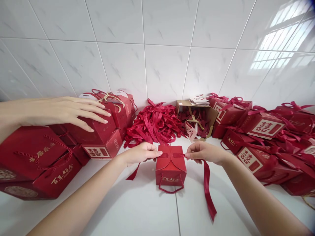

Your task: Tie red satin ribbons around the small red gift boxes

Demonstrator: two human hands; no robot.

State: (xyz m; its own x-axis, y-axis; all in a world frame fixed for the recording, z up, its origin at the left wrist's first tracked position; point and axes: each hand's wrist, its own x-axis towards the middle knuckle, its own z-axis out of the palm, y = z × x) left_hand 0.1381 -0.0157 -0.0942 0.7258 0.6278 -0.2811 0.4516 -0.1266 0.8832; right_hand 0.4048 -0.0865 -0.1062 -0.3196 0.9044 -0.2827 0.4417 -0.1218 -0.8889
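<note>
A small red gift box [171, 168] with gold characters and a rope handle stands upright before me, its lid flaps folded together. A dark red ribbon [208, 191] is threaded through slots in the lid. My left hand [144, 153] is closed at the box's left top edge, thumb against it, with a short ribbon tail hanging below the fingers. On the opposite side, my right hand [203, 152] pinches the ribbon close to the box, and a longer tail drops onto the white tiled surface [192, 209]. My left fingertips are partly hidden.
Another person's open hand [81, 111] reaches in over stacked red boxes [51, 154] on the left. A heap of ribbons [157, 123] and an open carton [208, 119] lie against the tiled wall. Boxes with ribbons [264, 127] are piled on the right.
</note>
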